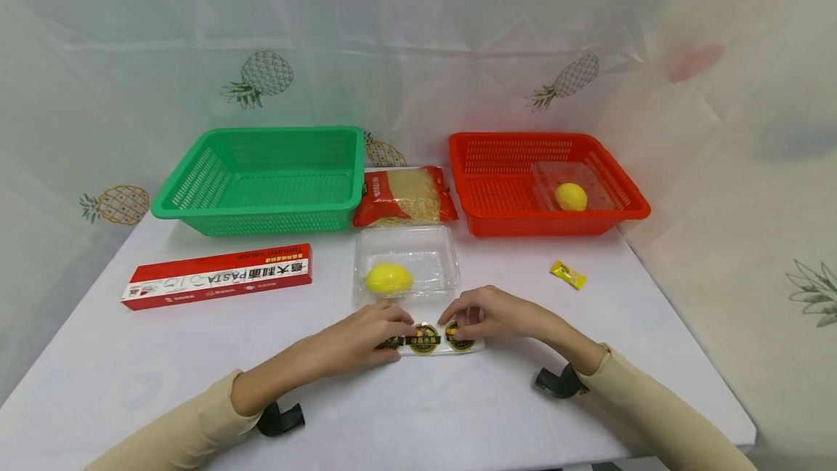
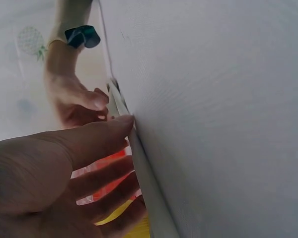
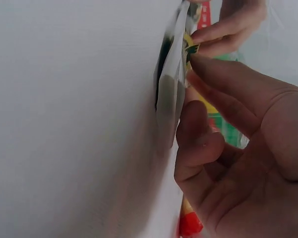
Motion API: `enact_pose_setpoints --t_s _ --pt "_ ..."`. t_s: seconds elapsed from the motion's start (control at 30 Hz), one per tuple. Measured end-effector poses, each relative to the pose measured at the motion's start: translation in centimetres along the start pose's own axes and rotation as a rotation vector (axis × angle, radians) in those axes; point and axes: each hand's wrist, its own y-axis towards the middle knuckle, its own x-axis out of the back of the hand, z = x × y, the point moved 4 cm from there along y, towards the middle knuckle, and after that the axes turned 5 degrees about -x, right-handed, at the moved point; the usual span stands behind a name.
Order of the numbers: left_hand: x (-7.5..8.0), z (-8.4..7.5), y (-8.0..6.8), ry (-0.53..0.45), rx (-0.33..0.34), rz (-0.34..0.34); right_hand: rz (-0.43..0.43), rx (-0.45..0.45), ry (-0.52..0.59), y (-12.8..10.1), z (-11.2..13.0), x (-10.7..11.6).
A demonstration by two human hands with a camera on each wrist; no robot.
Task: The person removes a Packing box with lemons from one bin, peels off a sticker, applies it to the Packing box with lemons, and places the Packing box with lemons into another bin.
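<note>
A: Where are the person's hands?

B: Both are low on the white surface [image 1: 196, 355], at a strip of round stickers [image 1: 428, 340] lying flat near the front edge. The left hand [image 1: 362, 340] rests its straight fingers on the strip's left end, pressing it down. The right hand [image 1: 490, 315] has its fingers curled over the right end; the right wrist view shows thumb and forefinger pinching a sticker's edge there.

A: Is that sticker lifted?

B: Seemingly a little, though the wrist view is too close and blurred to be sure.

A: What lies around them?

B: Just behind the strip sits a clear plastic box [image 1: 405, 262] with a yellow lemon [image 1: 389, 279] inside it. Behind that box a bag of noodles [image 1: 405, 197] lies between a green basket [image 1: 261, 180] on the left and a red basket [image 1: 546, 184] on the right. The red basket holds a second clear box [image 1: 575, 182] with another lemon [image 1: 571, 196] in it. A long red pasta box [image 1: 219, 276] lies to the left on the surface, and a small yellow packet [image 1: 567, 275] lies to the right, well apart from the hands.
</note>
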Motion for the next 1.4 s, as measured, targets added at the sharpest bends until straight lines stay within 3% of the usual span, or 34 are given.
enact_pose_setpoints --t_s 0.33,0.6,0.9,1.4 --pt "0.0 0.3 -0.5 -0.074 0.028 0.035 0.061 0.024 0.050 0.6 -0.8 -0.2" --pt "0.1 0.5 -0.8 -0.066 -0.001 0.009 0.009 0.012 0.038 0.5 -0.8 0.2" --pt "0.0 0.3 -0.7 -0.054 0.010 0.016 -0.039 0.028 0.059 0.3 -0.9 0.6" --pt "0.1 0.3 -0.6 -0.034 -0.008 0.016 -0.129 0.045 0.084 -1.7 -0.5 3.3"
